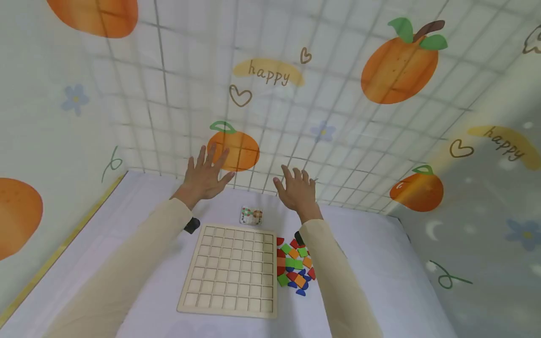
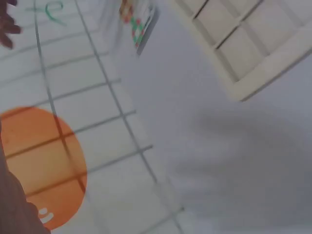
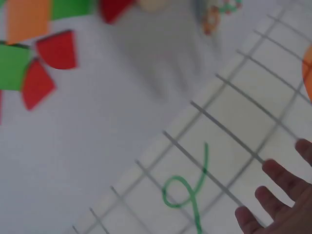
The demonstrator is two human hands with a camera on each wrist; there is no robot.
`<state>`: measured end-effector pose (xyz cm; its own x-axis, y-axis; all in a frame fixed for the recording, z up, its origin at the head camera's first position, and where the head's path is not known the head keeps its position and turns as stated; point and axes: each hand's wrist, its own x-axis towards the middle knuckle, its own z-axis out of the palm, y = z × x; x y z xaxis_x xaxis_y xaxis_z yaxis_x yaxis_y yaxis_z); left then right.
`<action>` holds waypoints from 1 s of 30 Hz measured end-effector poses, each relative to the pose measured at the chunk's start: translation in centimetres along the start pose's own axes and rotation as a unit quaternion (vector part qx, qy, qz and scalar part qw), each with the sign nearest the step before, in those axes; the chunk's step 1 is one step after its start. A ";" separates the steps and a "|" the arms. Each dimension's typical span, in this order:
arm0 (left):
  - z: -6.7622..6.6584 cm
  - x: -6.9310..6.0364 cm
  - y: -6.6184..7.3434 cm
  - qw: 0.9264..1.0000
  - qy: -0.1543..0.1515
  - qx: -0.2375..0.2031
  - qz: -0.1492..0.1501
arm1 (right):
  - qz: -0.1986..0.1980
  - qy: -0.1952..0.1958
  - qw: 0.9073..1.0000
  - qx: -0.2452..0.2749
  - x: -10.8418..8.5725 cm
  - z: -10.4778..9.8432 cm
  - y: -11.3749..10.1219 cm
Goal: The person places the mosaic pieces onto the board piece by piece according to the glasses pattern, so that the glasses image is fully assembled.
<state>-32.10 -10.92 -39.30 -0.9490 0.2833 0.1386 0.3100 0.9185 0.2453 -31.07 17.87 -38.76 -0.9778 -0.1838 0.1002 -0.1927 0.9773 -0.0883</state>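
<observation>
Both hands are raised above the far side of the table with spread fingers. In the head view the left hand [image 1: 204,176] is up and left of a small patterned card [image 1: 251,215], holding nothing. My right hand [image 1: 298,188] hovers to the card's right, its fingers slightly bent and nothing in them. A wooden grid board [image 1: 230,270] with square compartments lies nearer the body, between the forearms. To its right lies a loose pile of red, green, orange and blue flat pieces [image 1: 294,264], partly hidden by the right sleeve. The right wrist view shows the right fingertips [image 3: 277,171] apart from everything.
A white tabletop [image 1: 363,253] carries the board and pieces. Behind it and at both sides hang pale curtains [image 1: 270,112] printed with oranges, hearts and lettering. Dark wrist devices [image 1: 192,225] sit under the sleeves.
</observation>
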 end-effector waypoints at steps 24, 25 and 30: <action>8.5 -16.1 -2.8 0.980 -0.165 -0.077 0.082 | -0.093 0.005 0.996 -0.004 -9.2 10.5 3.1; 8.7 -16.4 -2.9 0.979 -0.172 -0.074 0.082 | -0.089 0.006 0.996 0.005 -9.2 10.6 3.1; 9.4 -17.1 -3.3 0.980 -0.161 -0.083 0.085 | -0.063 0.001 0.995 0.071 -9.2 10.5 3.0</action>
<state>-17.40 -16.21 -51.54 -0.8431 0.5258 -0.1131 0.4452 0.8003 0.4017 -23.53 21.37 -50.38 -0.9447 -0.3043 0.1223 -0.3245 0.9213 -0.2141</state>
